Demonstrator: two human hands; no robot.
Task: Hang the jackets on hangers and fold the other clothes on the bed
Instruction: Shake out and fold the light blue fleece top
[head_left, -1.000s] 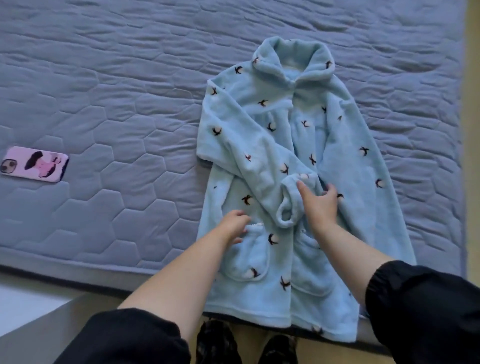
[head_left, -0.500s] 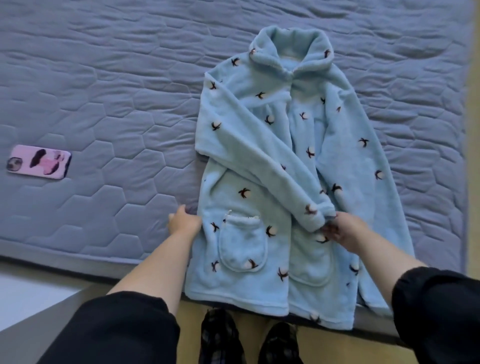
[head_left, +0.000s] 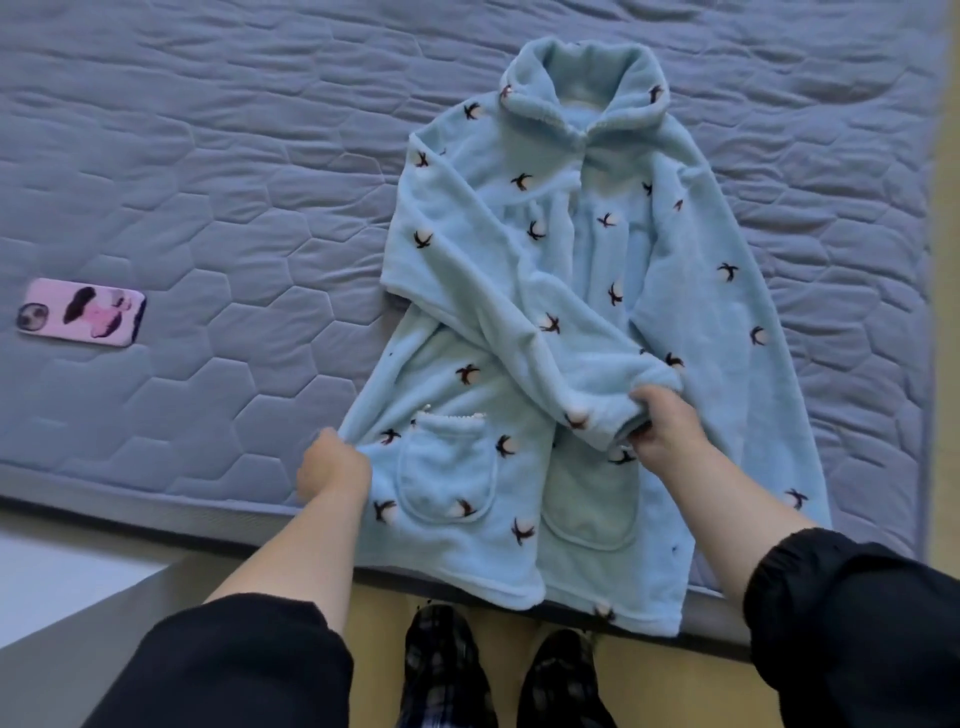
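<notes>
A light blue fleece robe (head_left: 582, 249) with small dark bird prints lies face up on the grey quilted bed (head_left: 208, 156), collar at the far end, hem hanging over the near edge. Its left sleeve is folded diagonally across the front. My right hand (head_left: 660, 431) is closed on that sleeve's cuff near the middle of the robe. My left hand (head_left: 332, 462) pinches the robe's left side edge beside the front pocket (head_left: 447, 473). The right sleeve lies straight down the robe's right side.
A phone in a pink case (head_left: 80, 314) lies on the bed at the left. The bed's near edge (head_left: 156, 512) runs across the bottom, with a yellowish floor and my plaid slippers (head_left: 447, 665) below it.
My right hand has drawn the folded sleeve's cuff down and to the right across the robe. My left hand has moved from the pocket out to the robe's left edge and gripped it.
</notes>
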